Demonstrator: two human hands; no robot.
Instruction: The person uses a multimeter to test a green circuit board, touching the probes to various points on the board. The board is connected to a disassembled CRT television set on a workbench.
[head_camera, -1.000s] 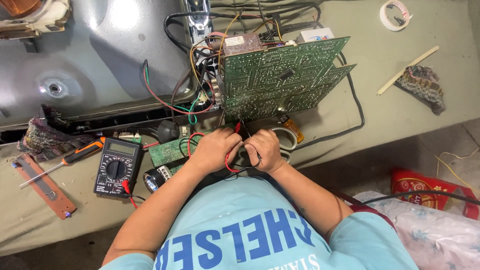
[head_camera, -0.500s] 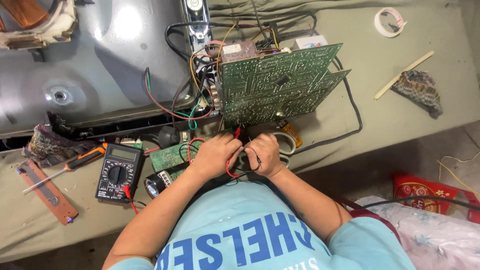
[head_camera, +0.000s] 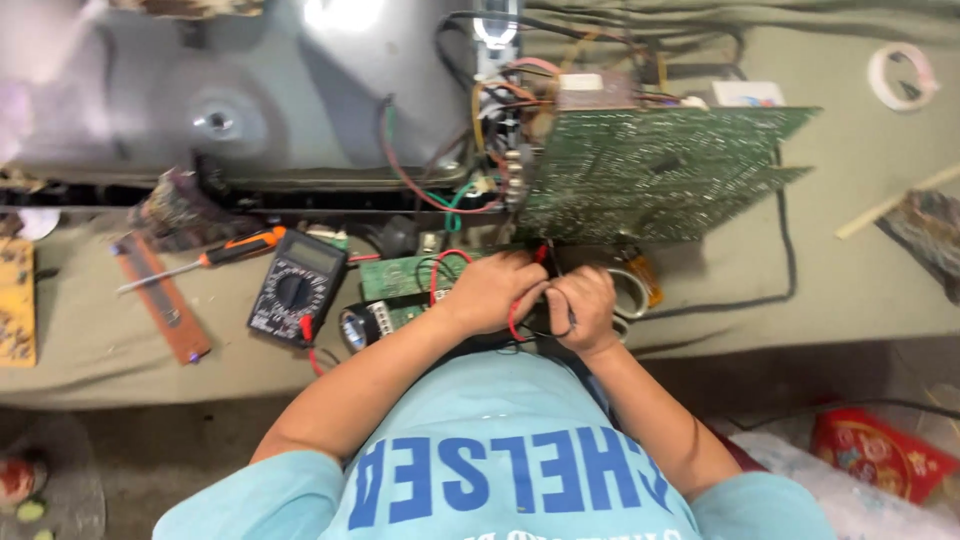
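Observation:
My left hand and my right hand are pressed together at the table's near edge, just below a large green circuit board tilted up on its side. The left hand grips a red probe whose tip points up at the board's lower edge, and red wire loops between the two hands. The right hand is closed around a black lead, mostly hidden by its fingers. A dark multimeter lies to the left of my left hand, joined to the red wire.
A grey television back with tangled wires fills the far left. Near the multimeter lie an orange-handled screwdriver, a small green board, a torch and a brown strip. A tape roll sits far right; a red packet lies on the floor.
My hands stay together at the board's lower edge with only slight finger movement. The view has shifted and now sits closer to the table.

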